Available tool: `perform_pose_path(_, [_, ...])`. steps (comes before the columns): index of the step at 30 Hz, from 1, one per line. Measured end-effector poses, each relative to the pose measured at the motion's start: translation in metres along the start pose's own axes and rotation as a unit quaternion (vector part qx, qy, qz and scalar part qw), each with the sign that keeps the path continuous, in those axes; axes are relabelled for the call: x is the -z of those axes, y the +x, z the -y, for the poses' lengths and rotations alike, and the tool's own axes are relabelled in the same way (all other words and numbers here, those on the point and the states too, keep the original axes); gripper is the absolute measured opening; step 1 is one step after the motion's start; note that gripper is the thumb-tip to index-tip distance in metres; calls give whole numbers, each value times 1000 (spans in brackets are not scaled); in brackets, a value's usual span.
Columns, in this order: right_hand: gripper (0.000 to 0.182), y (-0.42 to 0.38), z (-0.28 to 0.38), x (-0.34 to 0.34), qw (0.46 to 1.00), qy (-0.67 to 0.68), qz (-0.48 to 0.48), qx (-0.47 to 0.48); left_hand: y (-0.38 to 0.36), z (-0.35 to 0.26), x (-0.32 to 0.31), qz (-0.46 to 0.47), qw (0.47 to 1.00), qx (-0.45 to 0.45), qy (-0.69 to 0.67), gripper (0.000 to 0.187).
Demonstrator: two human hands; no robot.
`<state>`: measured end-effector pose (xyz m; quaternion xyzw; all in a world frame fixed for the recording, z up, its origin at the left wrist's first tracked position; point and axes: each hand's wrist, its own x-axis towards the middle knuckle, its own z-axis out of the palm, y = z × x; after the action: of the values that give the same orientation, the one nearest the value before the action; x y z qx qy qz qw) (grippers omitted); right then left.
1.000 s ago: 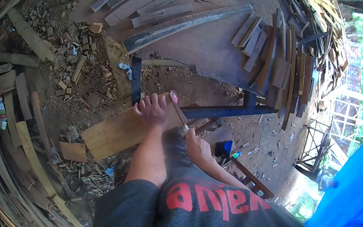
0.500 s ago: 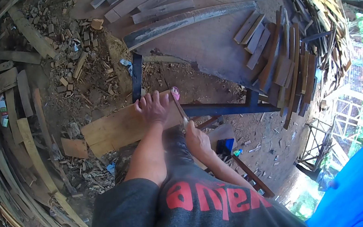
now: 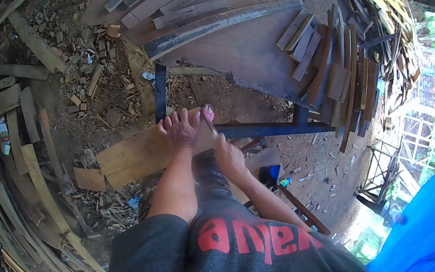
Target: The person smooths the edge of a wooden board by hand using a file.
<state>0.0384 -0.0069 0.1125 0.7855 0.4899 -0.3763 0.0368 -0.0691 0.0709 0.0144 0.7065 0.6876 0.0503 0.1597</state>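
Note:
A light brown wooden board (image 3: 133,155) lies across in front of me, over my leg. My left hand (image 3: 180,130) presses on its upper right part, fingers spread toward the far edge. My right hand (image 3: 228,154) is closed round the handle of a handsaw (image 3: 208,124). The narrow blade, seen nearly edge-on, crosses the board near its right end and points away from me. Just past the blade, at the board's far right corner, sits a small pink item (image 3: 208,112).
A dark metal frame (image 3: 267,128) stands beyond the board. Behind it, a large wooden sheet (image 3: 238,48) bears curved planks and short pieces. Stacked timber (image 3: 352,76) rises at right; long planks (image 3: 38,179) lie at left. Offcuts and chips (image 3: 100,69) litter the ground.
My right hand has moved forward and slightly left, pushing the saw farther across the board. My left hand stays on the board.

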Motion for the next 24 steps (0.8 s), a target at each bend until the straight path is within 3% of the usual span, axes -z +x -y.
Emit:
perform_pose_path(2, [18, 37, 6, -11, 999, -20, -39, 31, 1, 0, 2, -17, 1000, -5, 6, 46])
perform_pose_path(5, [17, 16, -5, -14, 997, -18, -59, 43, -2, 2, -1, -31, 999, -20, 10, 45])
perform_pose_path(6, [14, -6, 1, 1, 1000, -4, -10, -4, 0, 2, -4, -35, 999, -22, 14, 43])
perform_pose_path(10, [14, -46, -10, 3, 999, -29, 16, -35, -2, 1, 0, -35, 999, -17, 5, 43])
perform_pose_path(13, [15, 4, -13, -18, 998, -16, -55, 36, 1, -1, 2, -17, 1000, -7, -6, 45])
perform_pose_path(16, [12, 36, 8, -9, 999, -3, -27, 28, -1, 2, 3, -32, 999, -13, -3, 44])
perform_pose_path(21, [14, -36, -6, 2, 1000, -5, -14, -9, 1, 0, 0, -39, 999, -15, 12, 44])
perform_pose_path(24, [16, -36, -8, 4, 1000, -23, -9, -12, 1, -1, 0, -32, 999, -13, 5, 44])
